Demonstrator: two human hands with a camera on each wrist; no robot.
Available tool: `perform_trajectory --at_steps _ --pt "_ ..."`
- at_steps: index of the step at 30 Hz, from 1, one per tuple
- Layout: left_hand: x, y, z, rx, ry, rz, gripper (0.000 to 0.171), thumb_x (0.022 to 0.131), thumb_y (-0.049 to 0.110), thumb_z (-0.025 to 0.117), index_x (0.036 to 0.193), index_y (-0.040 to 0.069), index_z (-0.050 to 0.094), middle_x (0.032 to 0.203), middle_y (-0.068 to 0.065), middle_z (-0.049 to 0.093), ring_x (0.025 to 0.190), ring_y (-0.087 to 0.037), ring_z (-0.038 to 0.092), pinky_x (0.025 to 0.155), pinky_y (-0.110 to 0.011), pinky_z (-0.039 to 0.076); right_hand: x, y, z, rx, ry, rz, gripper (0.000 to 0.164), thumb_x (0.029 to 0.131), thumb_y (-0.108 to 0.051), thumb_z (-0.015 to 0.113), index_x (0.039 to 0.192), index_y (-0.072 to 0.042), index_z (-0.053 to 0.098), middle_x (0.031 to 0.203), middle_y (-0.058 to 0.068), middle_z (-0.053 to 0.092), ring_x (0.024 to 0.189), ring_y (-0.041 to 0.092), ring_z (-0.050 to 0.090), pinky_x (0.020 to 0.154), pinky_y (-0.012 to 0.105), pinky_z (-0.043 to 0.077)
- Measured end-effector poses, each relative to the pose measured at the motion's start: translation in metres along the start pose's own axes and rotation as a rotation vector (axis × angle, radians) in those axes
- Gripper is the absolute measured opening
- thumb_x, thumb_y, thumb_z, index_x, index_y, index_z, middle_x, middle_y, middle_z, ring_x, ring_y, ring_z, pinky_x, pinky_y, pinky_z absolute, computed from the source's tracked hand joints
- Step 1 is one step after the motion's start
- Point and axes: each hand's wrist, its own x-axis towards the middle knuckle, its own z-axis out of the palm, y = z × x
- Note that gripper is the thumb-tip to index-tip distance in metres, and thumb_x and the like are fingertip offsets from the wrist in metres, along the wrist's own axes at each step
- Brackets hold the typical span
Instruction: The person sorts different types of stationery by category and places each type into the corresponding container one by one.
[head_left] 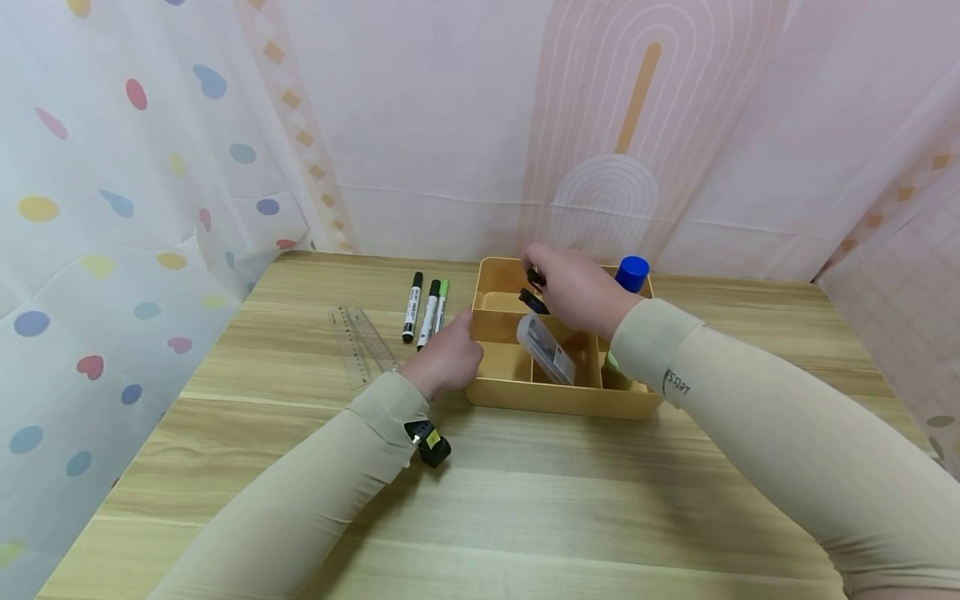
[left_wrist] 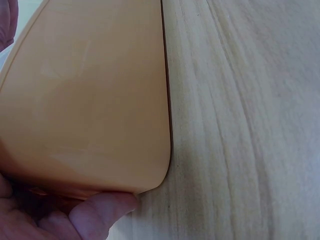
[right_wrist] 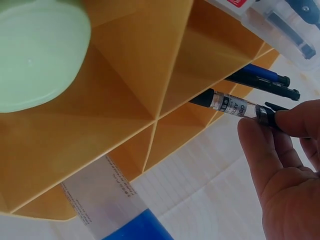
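In the head view, a yellow-orange divided box (head_left: pixel 562 402) stands on the table. My left hand (head_left: pixel 448 354) grips it by the left side; the left wrist view shows the thumb (left_wrist: pixel 105 212) against its wall near the corner. My right hand (head_left: pixel 576 287) is over the back compartments. The right wrist view shows it pinching the black-capped end of a clear-barrelled pen (right_wrist: pixel 232 106). A blue pen and a black pen (right_wrist: pixel 265 85) lean beside that pen. A clear plastic case (head_left: pixel 551 350) tilts in a front compartment. A blue-capped clear container (head_left: pixel 632 275) stands at the back right.
Left of the box lie two black-capped markers (head_left: pixel 412 308) and a green-capped marker (head_left: pixel 442 304). Clear rulers (head_left: pixel 360 342) lie farther left. A light green object (right_wrist: pixel 40 55) sits in the box's front right compartment. A patterned curtain (head_left: pixel 420 125) hangs behind the table.
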Motion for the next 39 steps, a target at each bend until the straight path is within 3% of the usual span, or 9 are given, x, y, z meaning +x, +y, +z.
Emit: perform_trajectory --at_steps 5,18,29,35,39 --pt "0.0009 -0.0013 -0.0001 0.009 0.002 0.0 0.068 0.103 0.004 0.038 0.167 0.015 0.019 0.161 -0.015 0.047 0.13 -0.033 0.053 0.102 -0.047 0.047 -0.0002 0.0012 0.0011 -0.003 -0.021 0.0 0.033 0.103 -0.001 0.059 0.133 -0.014 0.053 0.119 0.008 0.067 0.104 0.028 0.062 0.098 0.044 0.059" --pt "0.0003 -0.001 -0.0002 0.012 0.003 -0.004 0.066 0.103 0.005 0.039 0.165 0.014 0.02 0.161 -0.015 0.047 0.136 -0.031 0.051 0.112 -0.052 0.043 0.0008 0.0033 0.0053 0.011 -0.049 0.022 0.036 0.101 0.006 0.055 0.129 -0.018 0.054 0.122 0.007 0.067 0.109 0.028 0.062 0.104 0.047 0.057" --pt "0.0001 -0.0018 -0.0003 0.004 0.0 -0.001 0.065 0.103 0.005 0.039 0.165 0.013 0.022 0.16 -0.016 0.048 0.133 -0.031 0.052 0.11 -0.05 0.045 0.0017 0.0024 0.0075 0.004 -0.064 0.031 0.04 0.103 0.003 0.054 0.138 -0.016 0.054 0.126 0.007 0.066 0.109 0.028 0.061 0.105 0.046 0.056" --pt "0.0 -0.0018 0.0 0.002 -0.001 -0.004 0.064 0.103 0.005 0.039 0.165 0.013 0.022 0.16 -0.015 0.048 0.128 -0.032 0.053 0.102 -0.047 0.047 0.0019 0.0036 0.0082 0.001 -0.06 0.025 0.04 0.103 0.001 0.056 0.139 -0.018 0.054 0.126 0.006 0.066 0.108 0.027 0.061 0.103 0.045 0.056" --pt "0.0001 -0.0016 0.0 -0.004 0.0 -0.005 0.064 0.104 0.006 0.039 0.164 0.014 0.022 0.16 -0.015 0.048 0.132 -0.031 0.053 0.109 -0.05 0.045 0.0021 0.0048 0.0087 -0.016 -0.054 0.002 0.041 0.103 0.001 0.056 0.139 -0.017 0.054 0.125 0.006 0.067 0.108 0.028 0.061 0.103 0.046 0.056"
